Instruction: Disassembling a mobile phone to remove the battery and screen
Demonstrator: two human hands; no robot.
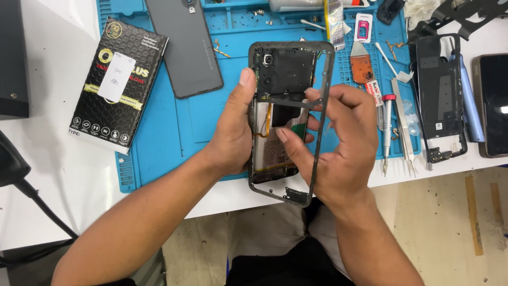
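An opened smartphone (283, 69) with its back cover off is held upright over the blue repair mat (174, 127); its dark frame, camera module and orange flex cable show. My left hand (233, 130) grips the phone's left edge, thumb up by the camera. My right hand (338, 143) holds the right edge of the frame, with the index finger and thumb pressing on the inner board area near the middle. The lower part of the phone is partly hidden by both hands.
A grey phone back cover (188, 45) and a black retail box (119, 82) lie to the left. On the right lie a screwdriver (388, 127), tweezers (403, 127), a pry pick (361, 66), another opened phone (440, 98) and a dark phone (495, 103). The table edge runs just below the hands.
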